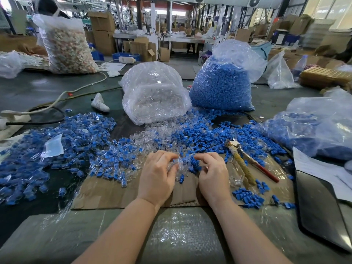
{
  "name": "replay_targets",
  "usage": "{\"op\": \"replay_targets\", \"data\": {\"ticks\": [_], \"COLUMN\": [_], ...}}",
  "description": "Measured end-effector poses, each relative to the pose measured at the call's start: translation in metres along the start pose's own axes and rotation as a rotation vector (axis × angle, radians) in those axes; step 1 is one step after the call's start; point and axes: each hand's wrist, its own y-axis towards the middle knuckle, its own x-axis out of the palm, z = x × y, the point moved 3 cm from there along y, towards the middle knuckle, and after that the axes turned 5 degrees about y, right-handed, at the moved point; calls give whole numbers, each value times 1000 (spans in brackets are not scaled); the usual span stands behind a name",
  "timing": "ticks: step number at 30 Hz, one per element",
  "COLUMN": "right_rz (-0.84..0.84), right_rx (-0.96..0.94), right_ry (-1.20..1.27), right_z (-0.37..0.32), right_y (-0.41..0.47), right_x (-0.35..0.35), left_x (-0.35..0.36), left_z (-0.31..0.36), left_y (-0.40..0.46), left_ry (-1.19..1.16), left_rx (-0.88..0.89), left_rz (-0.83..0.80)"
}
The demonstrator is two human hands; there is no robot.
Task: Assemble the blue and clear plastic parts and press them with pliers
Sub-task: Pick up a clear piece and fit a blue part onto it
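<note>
- bubble wrap (182,235) is spread on the near tabletop (28,92).
- on cardboard (114,193), a clear part (180,163) is pinched by the left hand (158,174); right hand (213,174) curled, grasp unclear.
- pliers (245,161) lie just right.
- blue parts (76,149) are scattered beyond; bags (221,88), then cartons (102,33), are seen behind.

Glossy clear plastic bag (156,92), matt brown cardboard sheet (114,193), metal pliers (245,159).

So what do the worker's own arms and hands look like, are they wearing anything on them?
Nothing at all, as far as the view shows. The left hand and right hand are bare: no gloves, rings, watch or wristband. Both forearms are bare too, with no sleeve in view up to the bottom edge of the picture.
</note>
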Motion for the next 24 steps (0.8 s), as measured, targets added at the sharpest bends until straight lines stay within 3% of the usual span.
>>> {"op": "replay_targets", "data": {"ticks": [7,16,24], "right_rz": [6,-58,-40], "right_rx": [16,-20,-44], "right_ry": [-56,-275,-210], "right_z": [0,-1,1], "right_y": [-4,-6,-6], "right_x": [-1,4,7], "left_x": [5,9,9], "left_z": [4,1,1], "left_y": [-5,-3,-3], "left_ry": [59,7,-38], "left_rx": [52,30,17], "left_rz": [-202,-230,-238]}}
